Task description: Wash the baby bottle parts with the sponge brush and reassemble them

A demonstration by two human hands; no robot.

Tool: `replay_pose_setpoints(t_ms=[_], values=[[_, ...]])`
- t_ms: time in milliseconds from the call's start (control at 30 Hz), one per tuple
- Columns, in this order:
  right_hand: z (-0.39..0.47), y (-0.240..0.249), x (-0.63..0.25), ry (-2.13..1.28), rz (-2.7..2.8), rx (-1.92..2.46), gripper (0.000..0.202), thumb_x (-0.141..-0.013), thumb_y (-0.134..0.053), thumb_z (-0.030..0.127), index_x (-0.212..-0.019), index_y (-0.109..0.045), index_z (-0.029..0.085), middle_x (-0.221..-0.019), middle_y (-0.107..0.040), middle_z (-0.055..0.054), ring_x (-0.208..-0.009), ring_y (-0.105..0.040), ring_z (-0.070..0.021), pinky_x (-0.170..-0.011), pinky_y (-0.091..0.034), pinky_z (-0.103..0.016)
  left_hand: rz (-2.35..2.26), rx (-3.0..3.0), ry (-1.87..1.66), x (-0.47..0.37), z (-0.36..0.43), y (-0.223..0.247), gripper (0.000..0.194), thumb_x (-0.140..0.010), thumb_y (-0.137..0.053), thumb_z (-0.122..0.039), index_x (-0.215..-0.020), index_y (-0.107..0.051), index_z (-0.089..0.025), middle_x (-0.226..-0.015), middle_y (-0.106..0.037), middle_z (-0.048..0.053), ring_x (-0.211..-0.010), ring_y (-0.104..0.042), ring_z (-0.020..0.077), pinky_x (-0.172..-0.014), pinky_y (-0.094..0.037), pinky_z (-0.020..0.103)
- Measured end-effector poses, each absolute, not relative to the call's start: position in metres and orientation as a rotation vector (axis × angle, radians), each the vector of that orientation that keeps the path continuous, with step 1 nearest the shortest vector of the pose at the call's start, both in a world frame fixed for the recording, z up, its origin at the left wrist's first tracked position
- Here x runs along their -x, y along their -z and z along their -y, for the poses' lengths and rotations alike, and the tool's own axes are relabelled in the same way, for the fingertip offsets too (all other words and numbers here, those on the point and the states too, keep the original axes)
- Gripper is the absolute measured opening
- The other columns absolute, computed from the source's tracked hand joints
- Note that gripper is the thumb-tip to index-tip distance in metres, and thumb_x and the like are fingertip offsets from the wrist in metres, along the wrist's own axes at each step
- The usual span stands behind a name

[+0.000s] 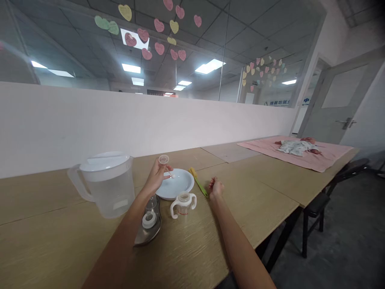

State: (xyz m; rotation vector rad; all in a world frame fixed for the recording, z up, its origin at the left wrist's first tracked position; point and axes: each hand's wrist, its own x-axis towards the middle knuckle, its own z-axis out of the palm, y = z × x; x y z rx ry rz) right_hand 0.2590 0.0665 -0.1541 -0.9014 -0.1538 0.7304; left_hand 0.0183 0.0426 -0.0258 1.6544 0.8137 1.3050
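My left hand [155, 176] is closed on a small clear round cap [163, 159] with a thin straw [170, 172] hanging below it, its white end over a white bowl [177, 185]. To the right, my right hand [216, 188] is held with fingers curled in and nothing visible in them. Near it lies a green-handled brush [200, 185] with a yellow head at the bowl's rim. In front of the bowl stands an uncapped clear baby bottle [183, 204] with two white handles. A metal tray [150, 237], partly behind my left forearm, bears a white ring [149, 219] and a clear piece.
A lidded clear pitcher [110, 188] of liquid stands at the left. Far right, a baby doll [296, 147] in patterned clothes lies on a pink mat [315, 162]. A white wall [150, 120] runs behind the wooden table [255, 196]; a black stool [315, 206] stands by its right edge.
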Motion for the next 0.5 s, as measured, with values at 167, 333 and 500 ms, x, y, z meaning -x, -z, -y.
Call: replay_pose_setpoints(t_ms=[167, 333, 500], values=[[-0.0646, 0.1503, -0.2577, -0.743, 0.14, 0.906, 0.018, -0.077, -0.053, 0.026, -0.062, -0.05, 0.017, -0.042, -0.043, 0.009, -0.033, -0.036, -0.0022, -0.035, -0.029, -0.015, -0.661, -1.387, -1.318, -0.0238, -0.0421, 0.0288, 0.035, -0.079, -0.051, -0.048, -0.101, -0.035, -0.026, -0.076, -0.048, -0.006, -0.085, -0.062, 0.0181, -0.068, -0.055, 0.04], [-0.0622, 0.1466, -0.2573, -0.76, 0.124, 0.912, 0.017, -0.078, -0.05, 0.022, -0.062, -0.049, 0.017, -0.043, -0.043, 0.009, -0.033, -0.035, -0.0022, -0.035, -0.028, -0.015, -0.848, -1.676, -1.33, -0.0232, -0.0456, 0.0324, 0.029, -0.081, -0.045, -0.046, -0.097, -0.044, -0.022, -0.072, -0.052, -0.003, -0.079, -0.06, 0.0156, -0.07, -0.053, 0.035], [-0.0598, 0.1442, -0.2571, -0.761, 0.102, 0.935, 0.016, -0.078, -0.05, 0.021, -0.063, -0.049, 0.017, -0.041, -0.04, 0.01, -0.031, -0.031, -0.0022, -0.033, -0.024, -0.016, -0.991, -2.078, -1.277, -0.021, -0.0497, 0.0331, 0.022, -0.082, -0.039, -0.038, -0.088, -0.05, -0.019, -0.078, -0.065, 0.004, -0.078, -0.06, 0.0176, -0.074, -0.046, 0.032]])
